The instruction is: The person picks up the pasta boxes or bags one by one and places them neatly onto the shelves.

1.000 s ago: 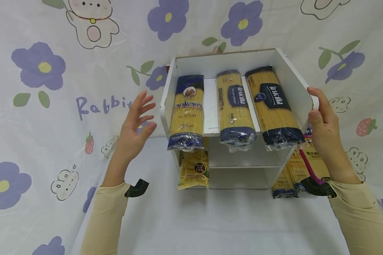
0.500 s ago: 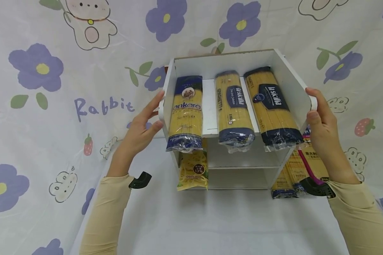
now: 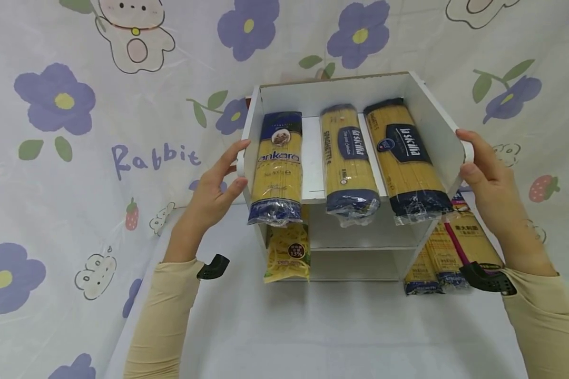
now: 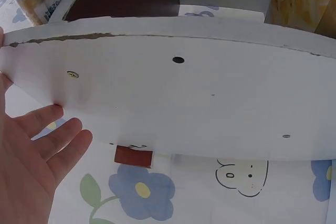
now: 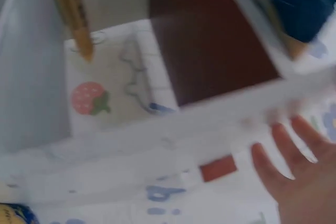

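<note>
A white shelf unit stands in the middle of the head view. On its top lie an Ankara spaghetti pack and two La Sicilia spaghetti packs, a narrower one and a wider one. My left hand holds the front edge of the left side panel; in the left wrist view its fingers spread along the panel's outer face. At the opposite side my right hand holds the rounded front corner, thumb at the front, fingers outside. The right wrist view is blurred.
A yellow noodle bag pokes out of a lower compartment on the left. More pasta packs lean beside the unit's right side. Patterned cloth hangs behind, and a white cloth surface lies in front.
My left hand has moved right, from beside the unit onto its left front edge. The right wrist and forearm have shifted slightly right while the fingers stay at the corner. The packs look unmoved.
</note>
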Available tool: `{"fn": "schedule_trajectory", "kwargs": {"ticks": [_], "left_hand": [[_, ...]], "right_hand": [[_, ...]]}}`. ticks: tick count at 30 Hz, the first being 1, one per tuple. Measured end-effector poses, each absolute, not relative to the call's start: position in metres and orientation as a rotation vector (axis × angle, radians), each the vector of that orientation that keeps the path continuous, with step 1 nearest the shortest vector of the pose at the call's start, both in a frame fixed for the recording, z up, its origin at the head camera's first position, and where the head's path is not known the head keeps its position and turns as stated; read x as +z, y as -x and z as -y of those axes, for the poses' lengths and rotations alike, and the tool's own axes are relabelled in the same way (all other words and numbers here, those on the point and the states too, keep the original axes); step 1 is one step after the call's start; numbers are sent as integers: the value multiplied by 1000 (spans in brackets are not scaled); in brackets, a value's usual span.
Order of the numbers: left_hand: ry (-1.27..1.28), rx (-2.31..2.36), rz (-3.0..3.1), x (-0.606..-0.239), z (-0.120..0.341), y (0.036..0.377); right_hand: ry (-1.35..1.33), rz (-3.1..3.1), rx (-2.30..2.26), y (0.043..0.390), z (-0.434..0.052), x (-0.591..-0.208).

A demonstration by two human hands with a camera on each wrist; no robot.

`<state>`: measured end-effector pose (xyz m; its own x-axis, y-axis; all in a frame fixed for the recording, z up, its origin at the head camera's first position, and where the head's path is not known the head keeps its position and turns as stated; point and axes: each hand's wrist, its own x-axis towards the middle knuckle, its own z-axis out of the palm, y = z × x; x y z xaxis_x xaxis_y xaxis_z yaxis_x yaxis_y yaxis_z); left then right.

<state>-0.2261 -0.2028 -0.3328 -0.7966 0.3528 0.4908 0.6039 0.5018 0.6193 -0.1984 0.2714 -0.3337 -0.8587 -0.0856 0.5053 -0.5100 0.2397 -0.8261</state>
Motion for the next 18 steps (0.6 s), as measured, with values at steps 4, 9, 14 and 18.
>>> {"fn": "schedule_trajectory", "kwargs": {"ticks": [4,9,14,18], "left_hand": [[778,-1197,2443,-334,200,225],[775,-1212,2435,-334,197,223],[761,-1224,2438,-334,195,222],[763,-1226,2430,-334,195,223]], "right_hand": [[-814,1904,2031,202,-290,-335],[-795,1746,2276,210,-319,-362],[-493,2056,2203,214,-340,-413],[-275,2414,2028,212,-345,-456]]}}
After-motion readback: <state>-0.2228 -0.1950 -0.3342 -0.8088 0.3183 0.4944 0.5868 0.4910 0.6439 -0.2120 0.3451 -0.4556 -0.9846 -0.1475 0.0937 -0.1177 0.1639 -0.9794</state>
